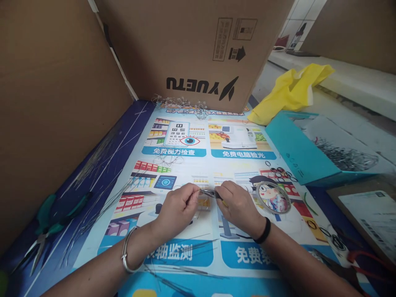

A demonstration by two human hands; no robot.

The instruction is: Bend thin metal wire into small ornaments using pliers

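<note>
In the middle of the printed poster, my two hands come close together. My right hand (235, 200) is closed around small pliers (209, 193), whose metal jaws point left toward my other hand. My left hand (182, 202) pinches at the jaw tips; what its fingers hold is hidden, too small to make out. Thin metal wires (185, 270) lie loose on the poster below my hands. Just beyond my right wrist sits a round clear dish (273, 198). Black rings (280, 173) are scattered behind it.
Green-handled pliers (46, 227) and long wires (99, 206) lie at left. Cardboard walls (185, 49) stand behind and left. Bent wire pieces (182, 102) line the back. On the right are a teal box (303, 148) with dark metal pieces, yellow cloth (287, 95) and red-handled tool (368, 260).
</note>
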